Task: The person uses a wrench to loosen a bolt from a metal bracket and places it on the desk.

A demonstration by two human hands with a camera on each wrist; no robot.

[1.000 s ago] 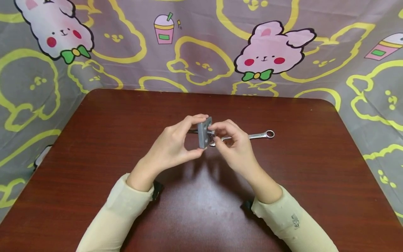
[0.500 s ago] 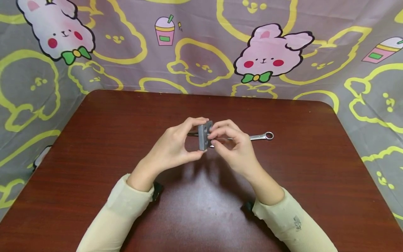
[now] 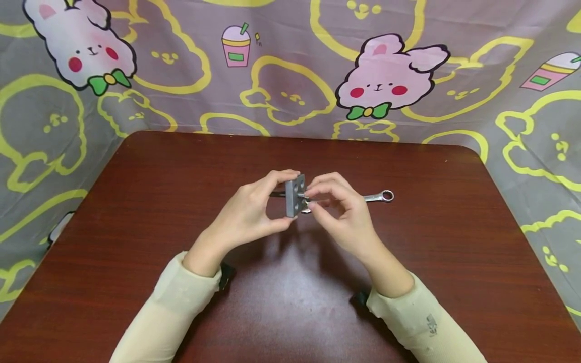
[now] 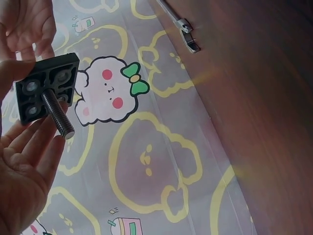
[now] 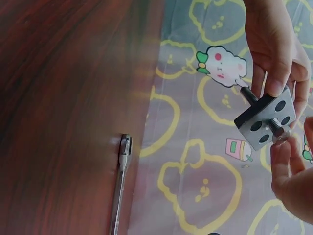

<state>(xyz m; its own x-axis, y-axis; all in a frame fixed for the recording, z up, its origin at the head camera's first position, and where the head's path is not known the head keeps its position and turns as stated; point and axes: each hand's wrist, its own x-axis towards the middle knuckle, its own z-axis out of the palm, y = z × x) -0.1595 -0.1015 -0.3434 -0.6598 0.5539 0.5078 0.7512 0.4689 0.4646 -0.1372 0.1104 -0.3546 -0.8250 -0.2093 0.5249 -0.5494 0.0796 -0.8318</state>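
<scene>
A: Our right hand [image 3: 355,222] now sits slightly farther right than a moment ago, and we see more of the bolt [image 5: 274,125] beside its fingers.

B: Does our left hand [image 3: 240,212] shift too?

A: Hardly. Its fingers and thumb pinch the plate [image 3: 291,199] by opposite edges, and we hold it on edge above the desk [image 3: 159,166].

B: And the right fingers?

A: Curled, with the tips pinching the bolt at its head.

B: From the wrist views, we see that bolt pass through the plate's middle, among four round holes, its threaded end jutting out on the left hand's side.

A: Near our hands a wrench [image 3: 378,197] lies on the desk, partly hidden by the right hand; its ring end shows to the right.

B: Past the desk's far edge, we see a curtain [image 3: 290,85] printed with cartoon animals and drink cups.
</scene>
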